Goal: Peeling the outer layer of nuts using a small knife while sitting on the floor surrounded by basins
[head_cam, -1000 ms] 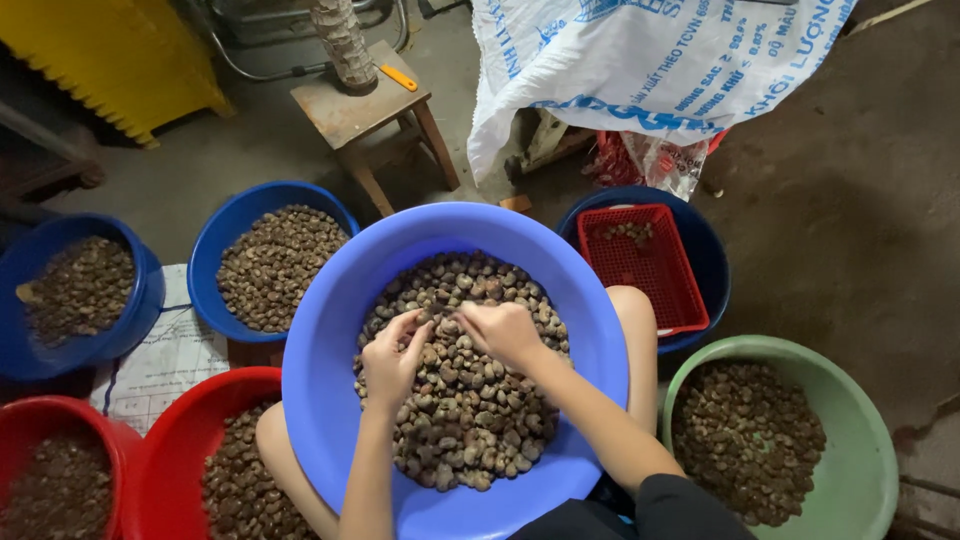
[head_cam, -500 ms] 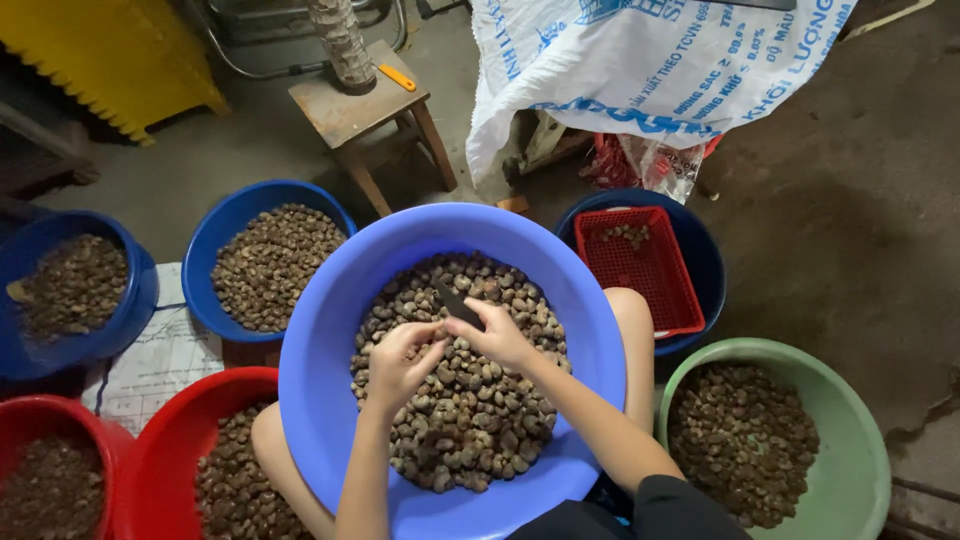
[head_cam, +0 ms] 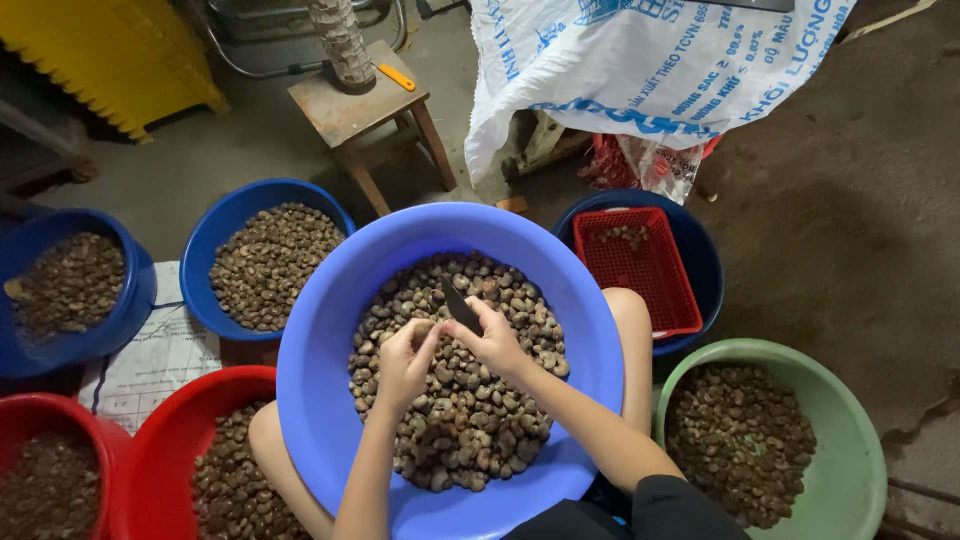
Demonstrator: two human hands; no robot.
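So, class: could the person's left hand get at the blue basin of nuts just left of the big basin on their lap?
Probably yes. The left hand hovers over the big blue basin, pinching something small, and the smaller blue basin stands open-topped beside it with nothing between. The hand would first have to drop what it pinches.

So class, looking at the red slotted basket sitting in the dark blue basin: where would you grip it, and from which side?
Grip the red basket by its near long rim, coming from above on the person's side. It tilts on the blue basin, open-topped and nearly empty.

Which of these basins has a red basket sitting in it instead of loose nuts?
The dark blue basin at upper right; it alone holds the red basket.
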